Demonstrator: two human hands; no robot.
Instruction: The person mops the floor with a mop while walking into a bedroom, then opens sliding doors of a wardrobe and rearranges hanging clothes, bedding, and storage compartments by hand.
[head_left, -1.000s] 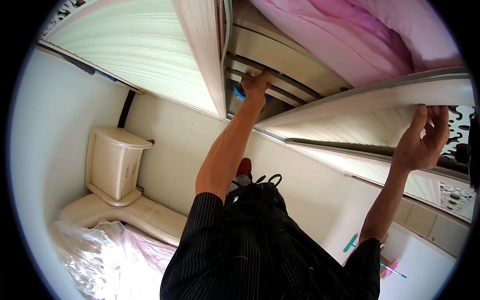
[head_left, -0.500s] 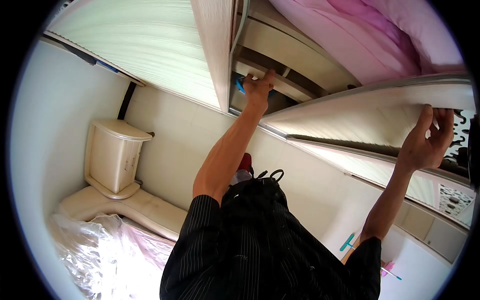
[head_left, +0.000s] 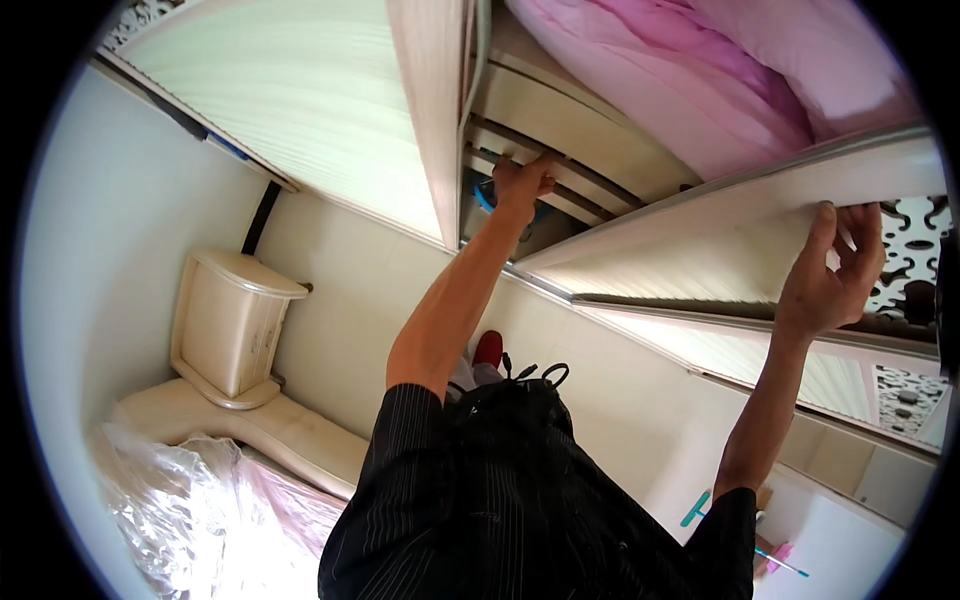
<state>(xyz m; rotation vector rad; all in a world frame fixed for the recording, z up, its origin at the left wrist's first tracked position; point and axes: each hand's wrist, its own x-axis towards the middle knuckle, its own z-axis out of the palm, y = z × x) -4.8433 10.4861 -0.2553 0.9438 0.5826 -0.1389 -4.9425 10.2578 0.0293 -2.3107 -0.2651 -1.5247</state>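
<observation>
1. The room has a pale floor (head_left: 620,400) and a light wall (head_left: 100,220). A wardrobe with ribbed panels spans the upper part of the view: a left panel (head_left: 280,110) and a right door (head_left: 680,235), with an opening between them.
2. Pink fabric (head_left: 690,90) lies in folds at the upper right, beyond the opening. At the lower left is a bed (head_left: 290,430) with a curved, padded-looking edge, partly covered by clear plastic (head_left: 170,500); a nightstand (head_left: 225,325) stands by it.
3. The pale boards (head_left: 590,192) are inside the wardrobe opening, split by dark gaps. Their long axis slants from upper left to lower right, towards the right door.
4. The left hand (head_left: 522,188) reaches onto the boards, its fingers bent at an edge. Whether its grip is clamped cannot be told.
5. The right hand (head_left: 835,275) has its grip apart, thumb away from the fingers, fingertips touching the edge of the right door near a cut-out lattice (head_left: 905,250).
6. A red shoe (head_left: 488,348) shows on the floor. A blue item (head_left: 484,196), partly hidden, lies just beside the left hand. A green-headed tool (head_left: 695,508) is at the lower right.
</observation>
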